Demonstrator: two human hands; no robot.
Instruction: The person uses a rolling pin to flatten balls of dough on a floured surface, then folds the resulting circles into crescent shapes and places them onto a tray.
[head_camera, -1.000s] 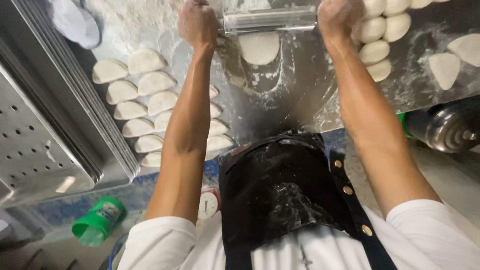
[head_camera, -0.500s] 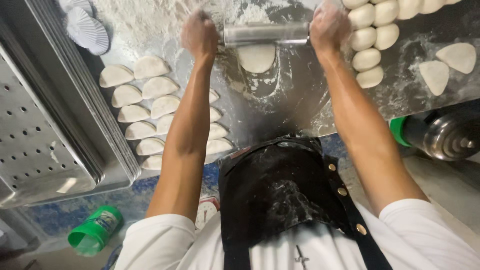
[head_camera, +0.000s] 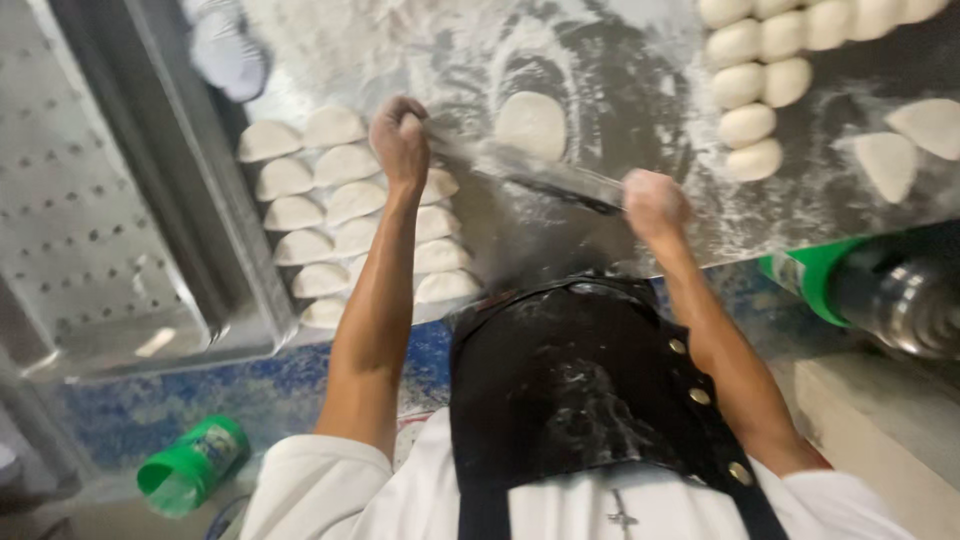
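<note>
Both hands grip a rolling pin (head_camera: 530, 172) at frame centre, tilted: left hand (head_camera: 400, 140) fisted on one end, right hand (head_camera: 652, 203) closed on the other. The flattened dough disc (head_camera: 531, 124) lies just above it. Best to level the pin and press evenly over the disc on the floured steel table (head_camera: 620, 80).

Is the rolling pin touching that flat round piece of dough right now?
Apart. The head view shows the rolling pin pulled back toward the person, with bare floured table between it and the dough round.
</note>
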